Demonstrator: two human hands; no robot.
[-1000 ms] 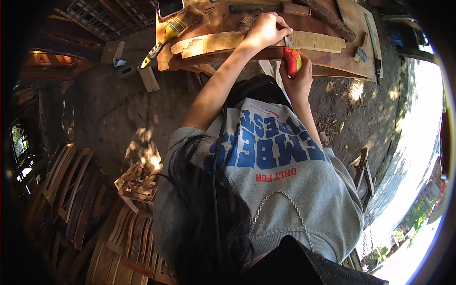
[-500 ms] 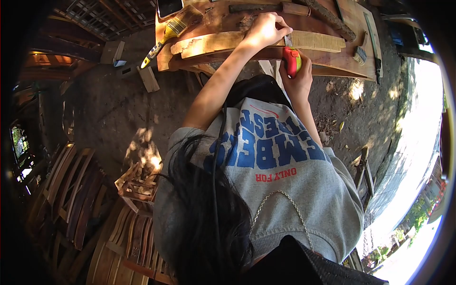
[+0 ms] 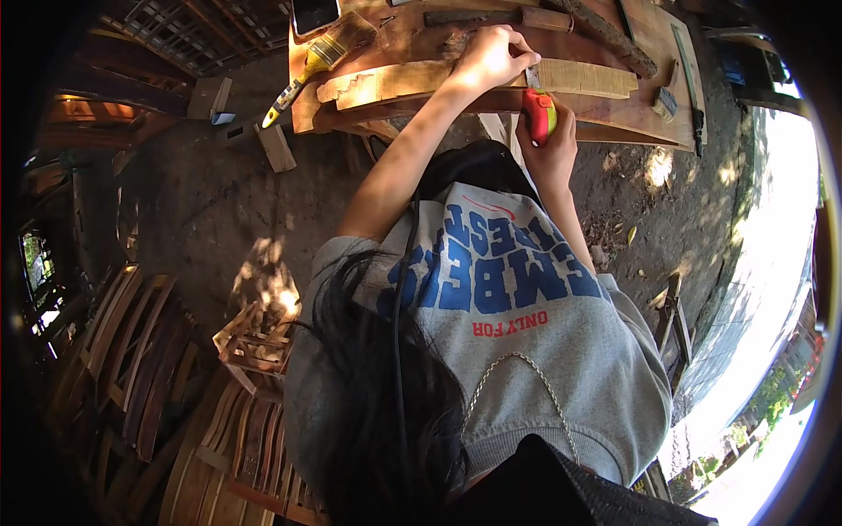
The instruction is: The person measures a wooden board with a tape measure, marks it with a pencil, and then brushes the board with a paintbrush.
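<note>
Measuring looks underway: the right hand (image 3: 553,140) has its fingers wrapped round the tape measure (image 3: 539,112) at the desk (image 3: 614,131) edge, while the left hand (image 3: 489,57) fingers pin its blade to the plank (image 3: 579,77); next comes a steady reading.

The plank (image 3: 491,77) under the left hand (image 3: 489,54) is pale, bare wood, matt and rough-sawn. At its 6 o'clock, the right hand (image 3: 551,140) grips a tool (image 3: 540,112) of glossy red and green plastic. The bench (image 3: 614,110) is darker, worn wood. At the plank's 9 o'clock lies a brush (image 3: 317,57) with a shiny metal ferrule and yellow handle
</note>
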